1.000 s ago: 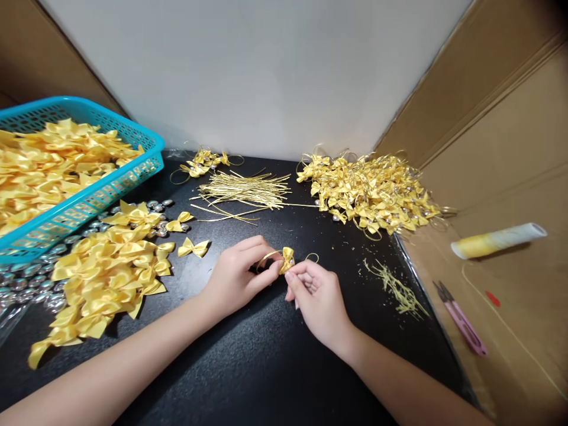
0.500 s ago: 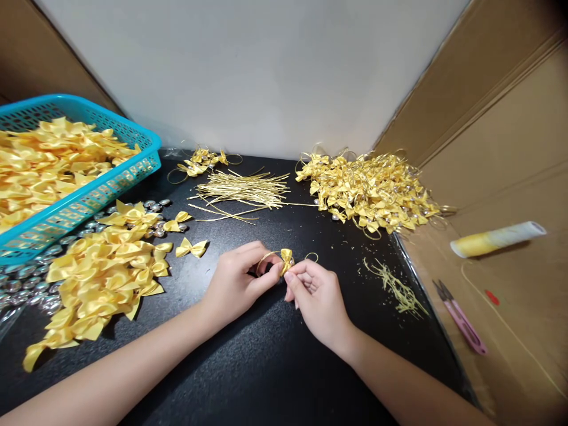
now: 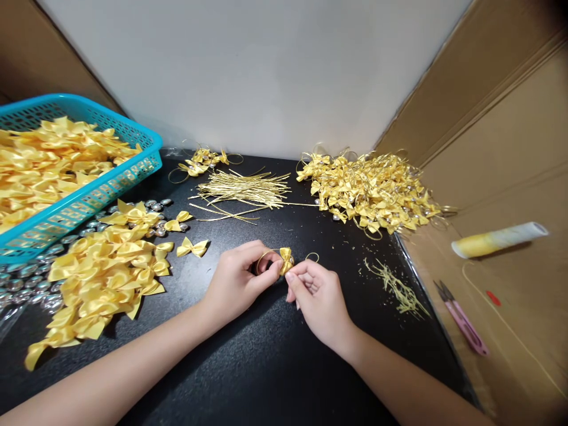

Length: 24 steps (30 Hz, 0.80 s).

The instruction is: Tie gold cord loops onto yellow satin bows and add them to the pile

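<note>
Over the middle of the black table, a small yellow satin bow point(image 3: 286, 254) with a shiny bead is held between my two hands. My left hand point(image 3: 244, 275) pinches it from the left between thumb and fingers, and a gold cord point(image 3: 262, 258) loops out by those fingers. On the other side, my right hand point(image 3: 317, 296) is closed, its thumb and forefinger pinching at the bow's lower right edge. A second bit of gold cord point(image 3: 313, 255) curls up above the right knuckles. Exactly what the right fingertips grip is too small to see.
Loose yellow bows point(image 3: 106, 272) and silver beads point(image 3: 26, 284) lie left, by a blue basket point(image 3: 155, 145) of bows. Gold cords point(image 3: 244, 189) lie behind my hands. Right are a pile of corded bows point(image 3: 373, 195), cord scraps point(image 3: 399, 290), pink snips point(image 3: 464, 322) and a tube point(image 3: 499, 239).
Both hands keep their pinch on the bow. The bow has tilted very slightly between the fingers; everything else lies as before, with only a tiny shift of the view.
</note>
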Available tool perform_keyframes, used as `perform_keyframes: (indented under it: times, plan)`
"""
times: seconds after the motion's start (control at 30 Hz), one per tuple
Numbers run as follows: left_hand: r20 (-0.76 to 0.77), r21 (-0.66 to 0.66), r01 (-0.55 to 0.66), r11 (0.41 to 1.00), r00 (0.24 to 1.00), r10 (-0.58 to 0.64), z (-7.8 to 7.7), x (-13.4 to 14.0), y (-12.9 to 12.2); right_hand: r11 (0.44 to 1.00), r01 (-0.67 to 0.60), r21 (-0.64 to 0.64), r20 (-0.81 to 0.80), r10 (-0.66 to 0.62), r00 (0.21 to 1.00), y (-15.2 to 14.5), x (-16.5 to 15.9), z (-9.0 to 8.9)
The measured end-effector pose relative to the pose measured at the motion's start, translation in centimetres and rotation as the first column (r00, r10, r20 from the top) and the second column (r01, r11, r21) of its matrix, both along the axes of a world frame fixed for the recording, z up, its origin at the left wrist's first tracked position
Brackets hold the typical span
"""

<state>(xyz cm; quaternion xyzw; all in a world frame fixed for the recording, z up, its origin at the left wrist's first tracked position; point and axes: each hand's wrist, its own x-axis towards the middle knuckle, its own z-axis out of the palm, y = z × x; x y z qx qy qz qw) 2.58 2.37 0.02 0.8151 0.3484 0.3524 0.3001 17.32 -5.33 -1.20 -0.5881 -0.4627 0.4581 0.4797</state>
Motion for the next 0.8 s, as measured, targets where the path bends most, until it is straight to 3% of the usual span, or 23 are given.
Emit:
perform_keyframes:
  times: [0.37, 0.8]
  plan:
    - [-0.01, -0.055, 0.026, 0.998, 1.0, -0.027, 0.1, 0.0, -0.1, 1.0, -0.003, -0.004, -0.008, 0.003, 1.0, 0.0, 0.0, 0.0]
    - [0.017, -0.129, -0.047, 0.991, 0.999, 0.05, -0.4, 0.3, -1.0, 1.0, 0.015, 0.0, -0.024, -0.015, 1.0, 0.0, -0.2, -0.2]
